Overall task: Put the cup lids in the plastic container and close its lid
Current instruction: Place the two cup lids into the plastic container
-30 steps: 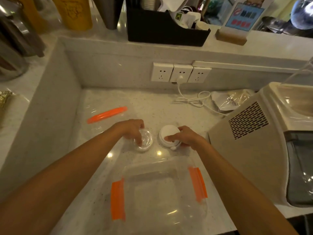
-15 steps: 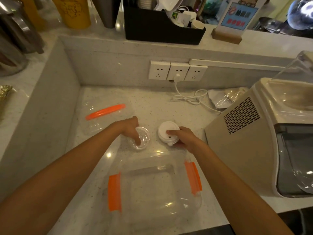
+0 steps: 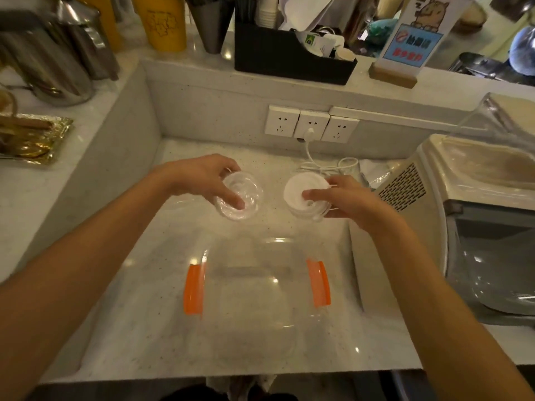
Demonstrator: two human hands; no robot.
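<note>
My left hand [image 3: 199,180] grips a stack of clear domed cup lids [image 3: 241,199], held above the counter. A stack of white cup lids [image 3: 304,195] is in my right hand [image 3: 351,202], thumb on top. Both stacks hang just beyond the far edge of the clear plastic container [image 3: 254,302], which stands open on the counter near me with an orange clasp [image 3: 194,288] on its left and another orange clasp [image 3: 318,282] on its right. The container's own lid is hidden behind my left arm.
A beige machine [image 3: 463,215] with a vent grille stands close on the right. A white cable [image 3: 327,166] runs from the wall sockets [image 3: 311,127] behind the lids. Raised ledges with jugs, a black organiser [image 3: 292,57] and a sign wall in the left and back.
Both hands have lifted their lid stacks off the counter. The orange-striped container lid seen at the back left earlier is now behind my left arm.
</note>
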